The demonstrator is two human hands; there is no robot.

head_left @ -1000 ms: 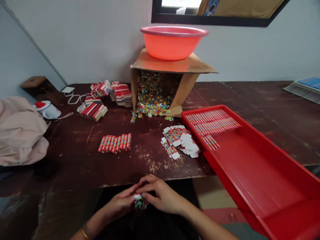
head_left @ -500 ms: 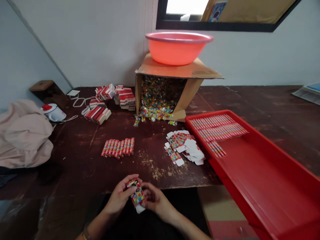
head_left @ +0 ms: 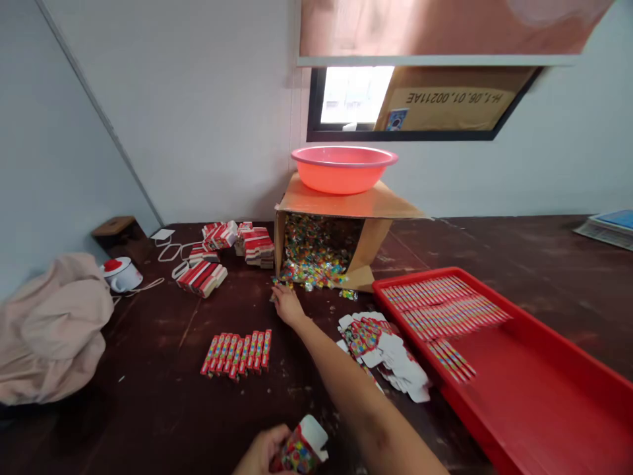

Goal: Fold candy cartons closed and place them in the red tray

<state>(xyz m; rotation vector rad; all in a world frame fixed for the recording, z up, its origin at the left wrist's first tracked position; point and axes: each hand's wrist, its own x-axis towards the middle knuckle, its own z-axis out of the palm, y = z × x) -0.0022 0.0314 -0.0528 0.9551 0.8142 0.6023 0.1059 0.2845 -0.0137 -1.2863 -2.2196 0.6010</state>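
Observation:
My left hand (head_left: 266,451), low in the view, is closed round a small red printed box (head_left: 299,451) whose white end flap stands open. My right hand (head_left: 287,305) reaches out to the front left corner of the cardboard box (head_left: 368,254), its fingers pinched at a small candy packet on the table. Wrapped colourful candies (head_left: 316,264) spill from that box's open side. A row of filled-looking red boxes (head_left: 237,353) lies left of my right forearm. Flat unfolded cartons (head_left: 395,359) are heaped to its right.
A red tray (head_left: 524,369) with rows of small boxes is at the right. A pink basin (head_left: 343,173) sits on the cardboard box. Bundled cartons (head_left: 202,278), a white mug (head_left: 121,274) and beige cloth (head_left: 54,330) are at the left.
My right hand has left the small box and stretched forward to the candies. My left hand keeps the box, now with its flap upward. The view has tilted up.

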